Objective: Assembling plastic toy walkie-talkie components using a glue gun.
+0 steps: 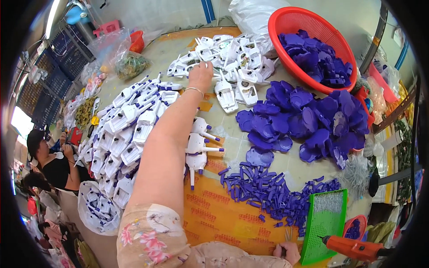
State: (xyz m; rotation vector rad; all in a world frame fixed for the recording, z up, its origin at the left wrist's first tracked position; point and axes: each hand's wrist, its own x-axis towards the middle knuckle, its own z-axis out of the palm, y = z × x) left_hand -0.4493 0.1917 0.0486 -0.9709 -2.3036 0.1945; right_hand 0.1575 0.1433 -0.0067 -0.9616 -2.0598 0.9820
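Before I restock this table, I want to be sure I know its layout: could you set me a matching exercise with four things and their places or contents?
1. left hand
2. green tray
3. large red basket
4. right hand

A. holds small silvery pieces
B. near the picture's lower edge
C. at the far pile of white parts
D. holds purple pieces

Pairs: 1-C, 2-A, 3-D, 4-B

12 o'clock: left hand (202,75), fingertips mostly hidden, grip unclear | 5 o'clock: right hand (289,253), fingers partly hidden, thin things (289,233) there too small to tell | 4 o'clock: orange drill (353,248), back end lost in dark rim
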